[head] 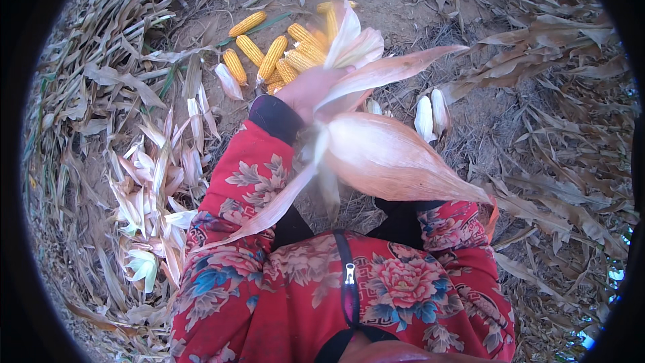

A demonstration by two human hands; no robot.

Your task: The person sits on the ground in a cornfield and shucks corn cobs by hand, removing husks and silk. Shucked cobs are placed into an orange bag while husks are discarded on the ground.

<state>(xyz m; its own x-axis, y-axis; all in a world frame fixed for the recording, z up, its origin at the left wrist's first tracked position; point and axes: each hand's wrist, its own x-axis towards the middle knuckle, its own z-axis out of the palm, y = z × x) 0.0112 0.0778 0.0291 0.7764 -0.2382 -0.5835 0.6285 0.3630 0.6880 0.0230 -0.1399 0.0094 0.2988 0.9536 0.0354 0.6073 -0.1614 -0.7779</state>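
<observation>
My left hand (313,92), blurred, is closed around pale corn husk leaves (352,43) that spread out beyond it. A large tan husk (398,159) spreads to the right of that wrist, with a long strip trailing down over my left sleeve. Whether a cob is inside the husks cannot be seen. My right hand is out of sight; its sleeve (451,227) ends beneath the large husk. Several bare yellow corn cobs (272,58) lie in a loose pile on the soil just beyond my left hand.
Stripped husks (156,186) form a heap on the ground at the left. Two pale ears in husk (432,115) lie to the right, and a small one (229,81) lies beside the cobs. Dry corn stalks and leaves (554,111) cover the ground on both sides.
</observation>
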